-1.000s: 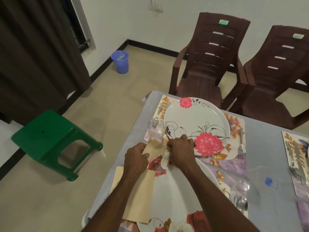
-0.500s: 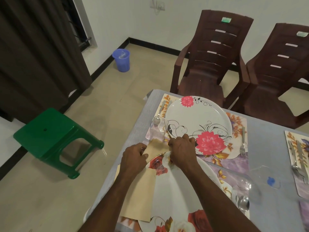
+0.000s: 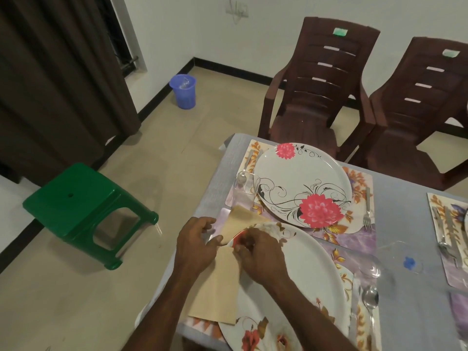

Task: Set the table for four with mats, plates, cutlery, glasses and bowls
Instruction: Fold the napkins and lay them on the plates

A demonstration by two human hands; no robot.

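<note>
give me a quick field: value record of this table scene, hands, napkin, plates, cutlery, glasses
left hand: open, fingers at the napkin's left edge
right hand: pinching the napkin at the near plate's rim
napkin: beige, left of the near plate, partly under it
near plate: on a mat
far plate: on a mat, empty
fork: right of the far plate
spoon: right of the near plate
glass: left of the far plate
</note>
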